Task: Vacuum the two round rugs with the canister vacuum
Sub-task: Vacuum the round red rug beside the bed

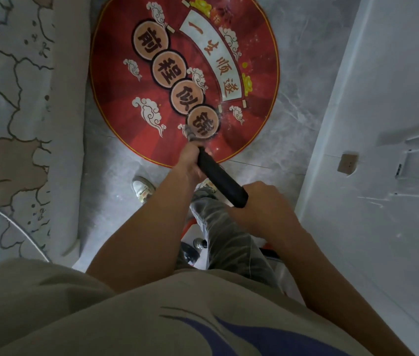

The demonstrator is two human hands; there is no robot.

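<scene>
Grey floor (111,188), red round rug (116,98) upper centre: your left hand (190,163) and right hand (262,201) curl fingers round the black wand (221,178), tip on the rug's lower part; mid-pass, next stroke probably pushes forward.

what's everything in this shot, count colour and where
round rug: 1, red with gold edge, on floor ahead
vacuum wand: 1, black, tip on rug's near part
canister vacuum: 1, orange and white, mostly hidden behind legs
bedding: 1, pale with brown pattern, left
cable: 1, grey, over bedding, lower left
floor: grey marbled, under rug
panel: 1, white, right
socket: 1, brownish, low on right
shoes: 2, white, near rug's edge
left hand: 1, grips wand lower down
right hand: 1, grips wand's upper end
</scene>
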